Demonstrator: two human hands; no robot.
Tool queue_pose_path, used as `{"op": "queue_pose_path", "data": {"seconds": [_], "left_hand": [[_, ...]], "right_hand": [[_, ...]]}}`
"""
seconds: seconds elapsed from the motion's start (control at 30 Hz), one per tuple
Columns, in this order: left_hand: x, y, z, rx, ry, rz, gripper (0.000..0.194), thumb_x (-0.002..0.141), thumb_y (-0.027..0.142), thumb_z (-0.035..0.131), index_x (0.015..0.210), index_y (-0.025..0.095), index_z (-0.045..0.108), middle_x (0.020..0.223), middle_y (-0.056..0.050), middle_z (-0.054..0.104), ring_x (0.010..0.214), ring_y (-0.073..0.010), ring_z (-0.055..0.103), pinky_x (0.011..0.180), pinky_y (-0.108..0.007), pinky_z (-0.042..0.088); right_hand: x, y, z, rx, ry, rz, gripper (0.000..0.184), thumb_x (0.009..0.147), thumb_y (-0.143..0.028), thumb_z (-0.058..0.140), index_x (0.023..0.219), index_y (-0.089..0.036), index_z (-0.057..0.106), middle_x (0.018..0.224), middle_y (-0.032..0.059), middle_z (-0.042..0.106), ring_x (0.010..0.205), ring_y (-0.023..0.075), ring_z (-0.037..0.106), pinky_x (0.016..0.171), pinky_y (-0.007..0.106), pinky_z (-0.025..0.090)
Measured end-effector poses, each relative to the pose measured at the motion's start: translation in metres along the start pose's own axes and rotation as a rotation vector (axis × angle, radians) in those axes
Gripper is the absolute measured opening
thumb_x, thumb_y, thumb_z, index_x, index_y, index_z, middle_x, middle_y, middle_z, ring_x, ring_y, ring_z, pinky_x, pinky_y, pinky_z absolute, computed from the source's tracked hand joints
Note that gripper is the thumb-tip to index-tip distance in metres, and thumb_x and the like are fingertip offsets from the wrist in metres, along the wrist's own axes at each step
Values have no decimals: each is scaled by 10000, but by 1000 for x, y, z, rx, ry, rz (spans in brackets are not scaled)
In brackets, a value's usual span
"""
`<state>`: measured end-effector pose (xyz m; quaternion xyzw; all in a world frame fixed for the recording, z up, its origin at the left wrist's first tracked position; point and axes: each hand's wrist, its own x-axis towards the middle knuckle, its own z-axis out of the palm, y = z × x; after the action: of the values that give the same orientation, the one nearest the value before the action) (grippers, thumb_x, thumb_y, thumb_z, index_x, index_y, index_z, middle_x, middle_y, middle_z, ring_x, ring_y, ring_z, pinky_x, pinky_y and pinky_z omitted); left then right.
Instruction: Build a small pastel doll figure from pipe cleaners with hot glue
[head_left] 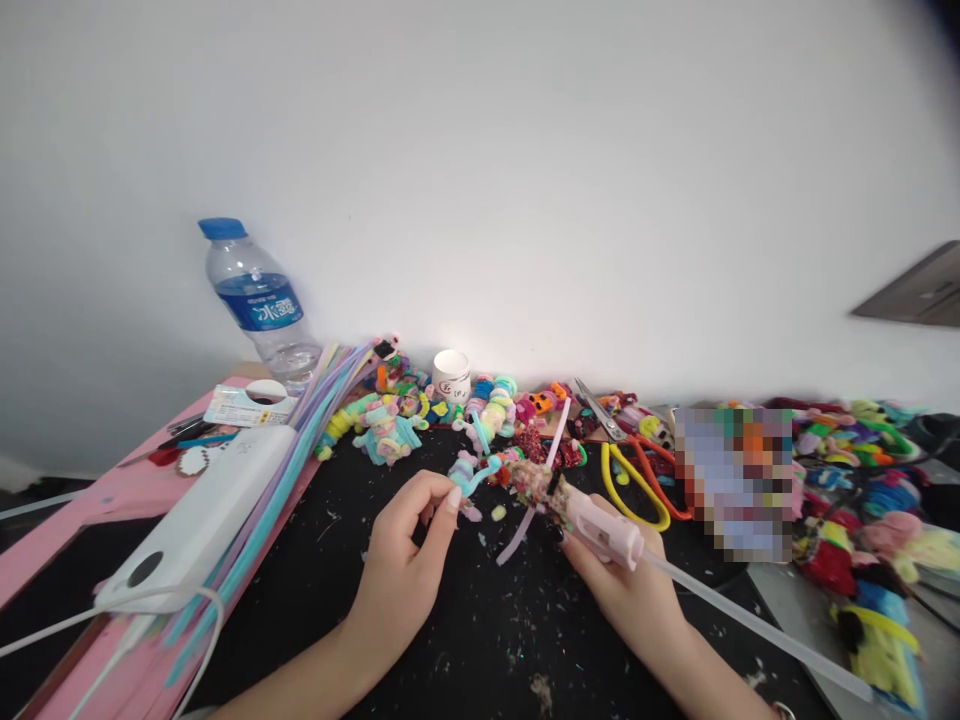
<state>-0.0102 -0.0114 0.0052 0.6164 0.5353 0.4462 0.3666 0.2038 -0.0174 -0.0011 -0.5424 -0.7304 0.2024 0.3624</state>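
Between the thumb and fingers of my left hand [415, 545] is a small pastel pipe-cleaner figure [466, 478], with a light blue strand curling off it to the right. My right hand [630, 570] is closed round a pale pink hot glue gun [600, 525]. Its nozzle end, crusted with fuzz and old glue, points left at the figure, close to the blue strand. A long clear glue stick [757, 610] sticks out of the gun's back. Two pale strips [559, 432] lie by the nozzle.
Scissors with yellow and red handles [634, 480] lie right of centre. Pipe-cleaner figures [386, 430] line the wall, around a paper cup [451, 378]. At left are a water bottle [259, 300], loose pipe cleaners [277, 520] and a white power strip-like box [199, 520] with a cable.
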Motion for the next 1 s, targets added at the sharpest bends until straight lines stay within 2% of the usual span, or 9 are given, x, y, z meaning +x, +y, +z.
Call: {"op": "queue_pose_path", "data": {"seconds": [0.1, 0.37, 0.63, 0.77, 0.83, 1.0], "left_hand": [[1, -1, 0, 10, 3, 3, 209, 897, 296, 394, 726, 203, 470, 682, 19, 433, 649, -136, 420, 610, -256, 333], [1, 2, 0, 39, -2, 69, 192, 893, 257, 389, 736, 196, 482, 692, 6, 445, 650, -142, 424, 610, -252, 342], [-1, 3, 0, 48, -10, 114, 177, 889, 225, 391, 747, 193, 490, 703, 1, 462, 654, -140, 438, 618, -248, 355], [-1, 3, 0, 45, -13, 116, 176, 889, 215, 391, 748, 191, 494, 703, 3, 462, 656, -138, 442, 621, -246, 355], [-1, 3, 0, 41, -13, 122, 171, 888, 213, 395, 748, 191, 490, 705, 4, 458, 658, -137, 440, 623, -246, 353], [-1, 2, 0, 43, -16, 126, 165, 891, 209, 394, 755, 193, 488, 710, 5, 458, 657, -135, 434, 622, -247, 348]], "right_hand": [[-1, 0, -1, -3, 5, -6, 137, 798, -216, 529, 689, -197, 448, 580, -50, 441, 482, 97, 444, 461, 192, 366], [-1, -11, -6, 37, -137, -70, 113, 780, -223, 523, 691, -198, 458, 576, -42, 462, 474, 99, 444, 446, 196, 351], [-1, -12, -5, 19, -202, -22, 113, 767, -260, 515, 685, -194, 473, 583, -21, 503, 507, 123, 478, 473, 218, 368], [-1, -15, -7, 31, -239, -17, 148, 773, -278, 503, 662, -193, 455, 558, -34, 456, 477, 112, 436, 453, 218, 343], [-1, -15, -7, 32, -247, -14, 161, 773, -285, 500, 653, -193, 445, 552, -37, 443, 475, 111, 431, 452, 219, 340], [-3, -9, -5, 25, -223, 11, 118, 784, -266, 497, 704, -183, 471, 637, 1, 528, 534, 127, 492, 499, 227, 387]]}}
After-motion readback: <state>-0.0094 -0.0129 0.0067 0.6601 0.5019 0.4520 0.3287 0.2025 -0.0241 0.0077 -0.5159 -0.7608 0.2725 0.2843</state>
